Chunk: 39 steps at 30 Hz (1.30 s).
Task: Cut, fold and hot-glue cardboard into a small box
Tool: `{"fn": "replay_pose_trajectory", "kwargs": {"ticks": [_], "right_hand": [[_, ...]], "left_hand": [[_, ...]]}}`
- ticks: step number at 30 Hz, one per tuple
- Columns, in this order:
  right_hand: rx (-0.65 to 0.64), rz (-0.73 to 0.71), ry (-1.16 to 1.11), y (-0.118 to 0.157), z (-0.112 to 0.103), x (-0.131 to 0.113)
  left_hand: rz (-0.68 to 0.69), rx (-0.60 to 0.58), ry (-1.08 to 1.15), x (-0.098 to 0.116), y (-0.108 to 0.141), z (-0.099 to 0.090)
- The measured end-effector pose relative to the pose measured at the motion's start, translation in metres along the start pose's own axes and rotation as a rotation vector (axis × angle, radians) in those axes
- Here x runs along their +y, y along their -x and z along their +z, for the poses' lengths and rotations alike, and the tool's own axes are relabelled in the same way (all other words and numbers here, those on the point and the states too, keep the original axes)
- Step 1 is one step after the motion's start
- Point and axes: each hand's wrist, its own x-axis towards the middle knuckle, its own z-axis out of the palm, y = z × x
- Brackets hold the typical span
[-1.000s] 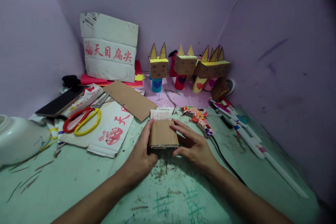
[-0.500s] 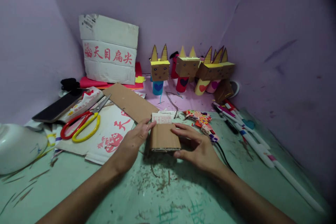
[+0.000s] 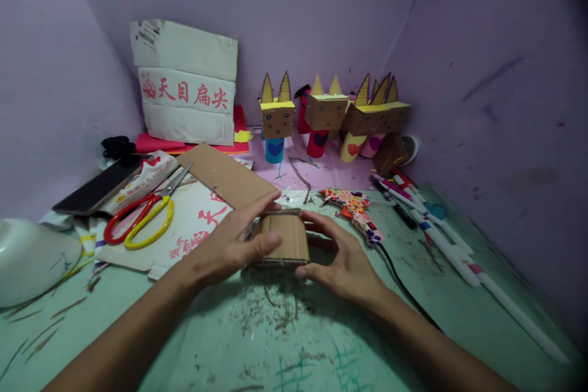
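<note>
Between my hands is a small brown cardboard box (image 3: 290, 236), just above or on the green tabletop. My left hand (image 3: 232, 244) grips its left side, with the thumb lying over the top face and the fingers reaching toward the back edge. From the right, my right hand (image 3: 342, 260) holds it, fingers at the far right corner and thumb at the near lower corner. The underside of the box is hidden. Just right of it lies a hot glue gun (image 3: 353, 209) with a colourful floral pattern and a black cord.
Scissors (image 3: 149, 223) with red and yellow handles lie on white printed cardboard (image 3: 158, 257). A flat brown cardboard piece (image 3: 225, 174) lies behind. Cardboard animal figures (image 3: 277, 119) stand along the back. Several markers (image 3: 441, 245) line the right, and a white rounded object (image 3: 32, 260) sits left.
The printed flap at the back of the box no longer shows flat behind it. My left thumb has moved onto the top face, and my left fingers have shifted to the back edge.
</note>
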Motion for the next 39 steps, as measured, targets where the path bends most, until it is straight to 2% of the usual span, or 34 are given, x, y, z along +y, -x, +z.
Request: {"fn": "replay_pose_trajectory", "kwargs": {"ticks": [3,6,11,15,21,28,35,39], "right_hand": [[0.009,0.031,0.000,0.002,0.002,0.001],[-0.080,-0.005,0.052,0.000,0.000,0.003],[-0.120,-0.010,0.107,-0.003,-0.005,0.004],[-0.099,0.018,0.111,-0.001,-0.004,0.002],[-0.120,0.280,-0.162,0.004,0.001,0.001],[-0.146,0.266,-0.188,0.007,0.004,0.003],[0.001,0.229,-0.035,0.011,0.019,-0.002],[0.027,0.200,-0.051,0.012,0.022,0.003]], "left_hand": [[0.045,-0.036,-0.056,-0.001,0.014,0.004],[0.060,-0.024,-0.063,-0.010,0.018,0.012],[0.013,0.028,0.076,-0.027,0.023,0.026],[-0.002,0.025,0.162,-0.031,0.030,0.034],[-0.084,0.079,0.174,-0.028,0.029,0.040],[-0.126,0.141,0.167,-0.022,0.025,0.043],[-0.149,0.163,0.190,-0.023,0.027,0.048],[-0.093,0.096,0.296,-0.030,0.030,0.042]]}}
